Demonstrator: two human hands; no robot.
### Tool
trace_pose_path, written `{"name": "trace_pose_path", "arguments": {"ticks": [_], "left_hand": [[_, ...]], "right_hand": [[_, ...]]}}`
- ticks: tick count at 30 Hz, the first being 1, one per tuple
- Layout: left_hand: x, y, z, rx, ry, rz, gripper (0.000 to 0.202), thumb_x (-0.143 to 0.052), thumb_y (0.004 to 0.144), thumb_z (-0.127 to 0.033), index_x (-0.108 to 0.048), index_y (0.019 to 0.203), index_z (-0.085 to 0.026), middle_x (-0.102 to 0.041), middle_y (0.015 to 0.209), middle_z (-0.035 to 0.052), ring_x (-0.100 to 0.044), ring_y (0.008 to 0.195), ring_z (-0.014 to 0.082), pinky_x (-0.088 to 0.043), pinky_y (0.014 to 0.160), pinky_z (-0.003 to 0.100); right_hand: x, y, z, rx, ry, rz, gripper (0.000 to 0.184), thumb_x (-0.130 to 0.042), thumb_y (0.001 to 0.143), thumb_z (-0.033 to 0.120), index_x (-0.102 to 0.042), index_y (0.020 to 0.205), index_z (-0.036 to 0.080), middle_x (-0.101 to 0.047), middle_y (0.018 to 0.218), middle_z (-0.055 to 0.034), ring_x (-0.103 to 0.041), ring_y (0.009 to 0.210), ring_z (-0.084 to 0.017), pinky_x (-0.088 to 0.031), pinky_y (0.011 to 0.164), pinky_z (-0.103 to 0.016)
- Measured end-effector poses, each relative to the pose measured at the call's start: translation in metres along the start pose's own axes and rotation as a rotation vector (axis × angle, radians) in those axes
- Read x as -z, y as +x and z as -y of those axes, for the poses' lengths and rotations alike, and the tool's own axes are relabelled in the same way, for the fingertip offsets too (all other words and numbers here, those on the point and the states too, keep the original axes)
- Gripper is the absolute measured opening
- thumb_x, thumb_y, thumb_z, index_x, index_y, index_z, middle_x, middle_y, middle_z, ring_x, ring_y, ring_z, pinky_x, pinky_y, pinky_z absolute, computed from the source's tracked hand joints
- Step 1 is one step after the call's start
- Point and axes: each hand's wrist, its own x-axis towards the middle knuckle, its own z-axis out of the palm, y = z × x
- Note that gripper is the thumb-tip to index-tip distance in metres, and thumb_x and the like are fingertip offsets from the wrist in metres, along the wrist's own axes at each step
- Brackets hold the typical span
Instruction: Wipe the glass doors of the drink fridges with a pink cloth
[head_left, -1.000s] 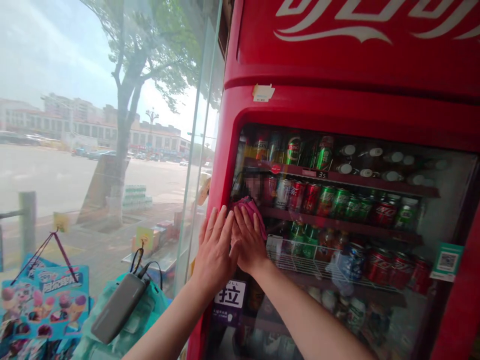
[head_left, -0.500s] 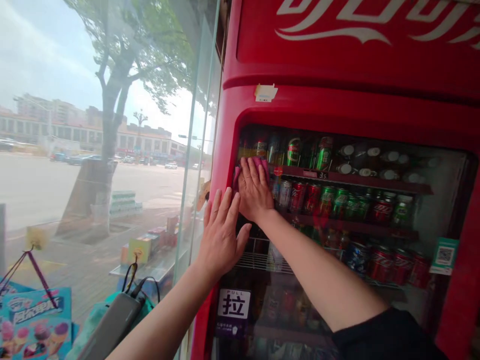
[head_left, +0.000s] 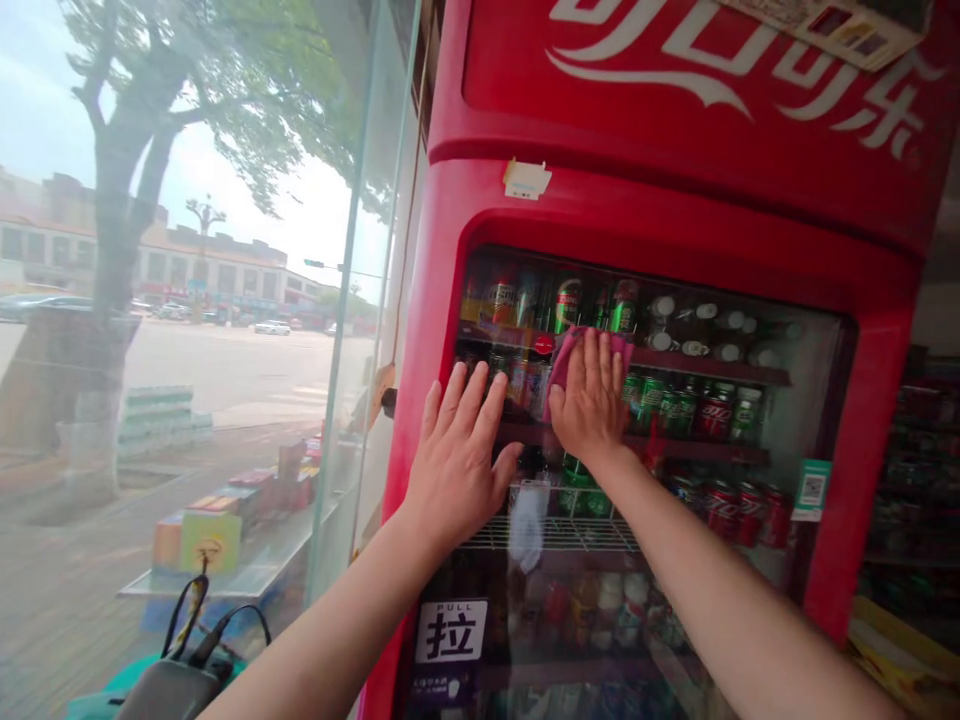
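My right hand (head_left: 589,400) presses a pink cloth (head_left: 560,375) flat against the glass door (head_left: 806,400) of a red drinks fridge (head_left: 442,260). The cloth sticks out on both sides of the fingers. Farther left, my left hand (head_left: 461,465) is open, fingers spread, palm toward the door near its left frame. Whether its palm touches the glass I cannot tell. Behind the glass, shelves hold several cans (head_left: 716,412) and bottles, some hidden by my hands and arms.
A PULL sticker (head_left: 451,631) is low on the door, and a QR code sticker (head_left: 812,490) on the right. A window pane (head_left: 337,400) stands at the left. A grey device (head_left: 176,690) with black cables lies at lower left. Shelves (head_left: 911,470) stand at right.
My right hand has slid the pink cloth to the right across the glass, away from the left frame. My left hand stays spread near the door's left side. The view has shifted right.
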Motion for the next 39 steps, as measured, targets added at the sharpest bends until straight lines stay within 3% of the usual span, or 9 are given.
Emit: {"name": "trace_pose_path", "arguments": {"ticks": [5, 8, 12, 18, 21, 25, 28, 32, 39], "left_hand": [[-0.011, 0.012, -0.001, 0.004, 0.015, -0.042, 0.081, -0.058, 0.107, -0.043, -0.027, 0.178, -0.018, -0.029, 0.186, 0.0164, -0.018, 0.176, 0.038, -0.021, 0.141, 0.064], [-0.023, 0.02, -0.007, 0.013, 0.032, -0.073, 0.083, -0.058, 0.107, -0.045, -0.026, 0.179, -0.017, -0.028, 0.186, 0.0173, -0.02, 0.176, 0.0388, -0.02, 0.141, 0.064], [-0.038, 0.029, -0.023, 0.021, 0.028, -0.083, 0.081, -0.054, 0.109, -0.048, -0.026, 0.179, -0.018, -0.029, 0.186, 0.0168, -0.02, 0.176, 0.0385, -0.02, 0.141, 0.062], [-0.052, 0.035, -0.043, 0.049, 0.044, -0.074, 0.081, -0.053, 0.11, -0.05, -0.025, 0.18, -0.02, -0.029, 0.186, 0.0157, -0.021, 0.175, 0.0386, -0.02, 0.141, 0.062], [-0.058, 0.037, -0.05, 0.074, 0.062, -0.062, 0.08, -0.051, 0.111, -0.05, -0.026, 0.18, -0.02, -0.029, 0.186, 0.0159, -0.02, 0.176, 0.0394, -0.019, 0.141, 0.064], [-0.07, 0.043, -0.064, 0.09, 0.084, -0.071, 0.079, -0.048, 0.111, -0.053, -0.028, 0.179, -0.019, -0.028, 0.186, 0.0172, -0.02, 0.175, 0.0414, -0.019, 0.14, 0.066], [-0.088, 0.051, -0.079, 0.107, 0.084, -0.114, 0.081, -0.049, 0.111, -0.056, -0.027, 0.18, -0.02, -0.027, 0.186, 0.0177, -0.021, 0.175, 0.0423, -0.018, 0.14, 0.067], [-0.119, 0.067, -0.109, 0.093, 0.069, -0.147, 0.08, -0.05, 0.111, -0.055, -0.025, 0.18, -0.023, -0.027, 0.187, 0.0169, -0.023, 0.174, 0.0418, -0.02, 0.14, 0.066], [-0.165, 0.088, -0.168, -0.001, 0.046, -0.132, 0.08, -0.05, 0.112, -0.052, -0.021, 0.181, -0.023, -0.026, 0.187, 0.0164, -0.02, 0.176, 0.0393, -0.02, 0.141, 0.063]], "right_hand": [[-0.017, 0.027, 0.083, 0.219, -0.042, 0.166, 0.068, -0.041, 0.115, 0.036, -0.033, 0.178, 0.013, -0.024, 0.188, -0.0118, -0.015, 0.177, -0.035, -0.012, 0.145, -0.063], [-0.017, 0.037, 0.085, 0.313, -0.079, 0.201, 0.064, -0.039, 0.116, 0.037, -0.036, 0.177, 0.016, -0.027, 0.188, -0.0071, -0.018, 0.176, -0.033, -0.015, 0.146, -0.059], [0.005, 0.026, 0.013, 0.342, -0.104, 0.186, 0.071, -0.047, 0.113, 0.041, -0.032, 0.179, 0.018, -0.026, 0.189, -0.0056, -0.016, 0.177, -0.029, -0.012, 0.147, -0.056], [0.038, -0.006, -0.118, -0.093, -0.238, 0.071, 0.082, -0.046, 0.108, 0.036, -0.02, 0.18, 0.004, -0.021, 0.189, -0.0174, -0.013, 0.177, -0.035, -0.013, 0.144, -0.063], [0.031, -0.008, -0.111, -0.137, -0.226, 0.037, 0.082, -0.045, 0.11, 0.038, -0.02, 0.179, 0.001, -0.017, 0.189, -0.0203, -0.011, 0.177, -0.037, -0.012, 0.144, -0.065], [0.017, 0.002, -0.054, 0.216, -0.08, 0.149, 0.076, -0.046, 0.113, 0.042, -0.027, 0.179, 0.01, -0.018, 0.189, -0.0134, -0.011, 0.178, -0.031, -0.009, 0.146, -0.06], [0.017, 0.008, -0.044, 0.361, -0.023, 0.166, 0.073, -0.046, 0.114, 0.041, -0.029, 0.178, 0.011, -0.019, 0.189, -0.0109, -0.011, 0.178, -0.028, -0.009, 0.147, -0.056], [0.03, 0.003, -0.097, 0.397, -0.043, 0.143, 0.075, -0.048, 0.114, 0.045, -0.029, 0.178, 0.011, -0.021, 0.189, -0.0098, -0.013, 0.178, -0.027, -0.007, 0.148, -0.053], [0.062, -0.025, -0.216, 0.191, -0.146, 0.101, 0.085, -0.051, 0.111, 0.05, -0.022, 0.18, 0.011, -0.016, 0.19, -0.0103, -0.009, 0.178, -0.027, -0.004, 0.147, -0.052]]}}
